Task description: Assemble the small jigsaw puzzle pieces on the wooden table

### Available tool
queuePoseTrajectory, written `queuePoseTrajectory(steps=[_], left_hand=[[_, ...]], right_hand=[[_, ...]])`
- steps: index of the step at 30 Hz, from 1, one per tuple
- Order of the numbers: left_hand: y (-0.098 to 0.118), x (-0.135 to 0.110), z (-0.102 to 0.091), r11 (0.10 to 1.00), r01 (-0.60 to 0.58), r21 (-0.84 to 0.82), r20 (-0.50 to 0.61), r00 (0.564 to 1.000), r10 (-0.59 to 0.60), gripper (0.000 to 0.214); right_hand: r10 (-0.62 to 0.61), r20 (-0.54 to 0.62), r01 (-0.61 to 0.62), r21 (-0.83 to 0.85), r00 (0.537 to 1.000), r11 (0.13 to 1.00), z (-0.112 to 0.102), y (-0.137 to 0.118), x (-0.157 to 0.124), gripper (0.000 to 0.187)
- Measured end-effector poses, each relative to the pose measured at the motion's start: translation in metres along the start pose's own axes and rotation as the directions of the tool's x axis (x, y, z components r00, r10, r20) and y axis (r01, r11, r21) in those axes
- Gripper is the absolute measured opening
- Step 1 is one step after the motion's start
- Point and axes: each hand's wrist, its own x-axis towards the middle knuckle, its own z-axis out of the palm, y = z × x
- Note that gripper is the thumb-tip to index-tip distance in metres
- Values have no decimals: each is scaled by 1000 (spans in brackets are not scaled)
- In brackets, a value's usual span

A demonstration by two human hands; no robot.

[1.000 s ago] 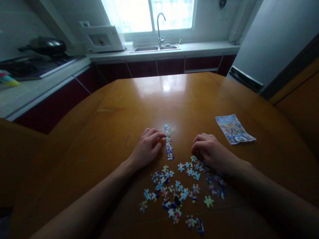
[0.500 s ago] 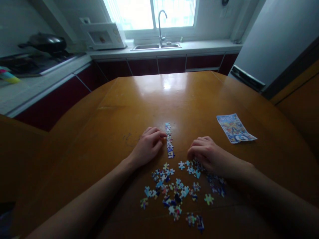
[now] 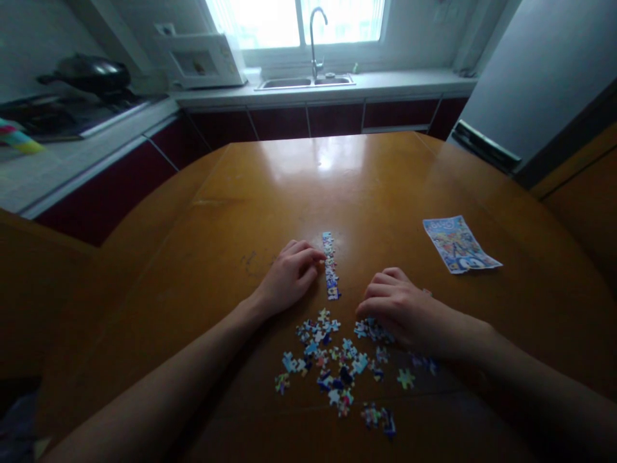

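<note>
A narrow upright strip of joined jigsaw pieces (image 3: 331, 273) lies on the wooden table. At its left edge rests my left hand (image 3: 293, 270), fingers loosely stretched and fingertips touching the strip. My right hand (image 3: 395, 303) is palm down, its bent fingers over a cluster of loose jigsaw pieces (image 3: 371, 329); its thumb and the pieces beneath are partly hidden. Nothing is visibly gripped in either hand. More loose pieces (image 3: 337, 360) are scattered nearer to me, with a yellow-green piece (image 3: 405, 378) lying apart on the right.
A printed picture sheet (image 3: 460, 244) lies at the right on the table (image 3: 270, 193). Beyond the table are a sink (image 3: 289, 83) with a tall faucet, a microwave (image 3: 205, 61), a pan (image 3: 91, 74) on the stove, and a fridge (image 3: 540, 71) at right.
My right hand has shifted slightly left and down, and the loose pieces by its fingers are bunched closer together. My left hand stays at the strip. The view has tilted slightly.
</note>
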Motion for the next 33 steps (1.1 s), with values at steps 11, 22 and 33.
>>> queuePoseTrajectory(steps=[11, 22, 33], left_hand=[[1, -1, 1, 1000, -10, 6, -7, 1000, 10, 21], [-2, -1, 3, 1000, -14, 4, -8, 1000, 14, 22], [-4, -1, 3, 1000, -16, -15, -13, 1000, 16, 22]], right_hand=[[-68, -47, 67, -9, 997, 998, 9, -15, 1, 12], [-36, -284, 23, -47, 958, 999, 34, -28, 3, 10], [261, -558, -315, -1, 787, 949, 11, 5, 3, 9]])
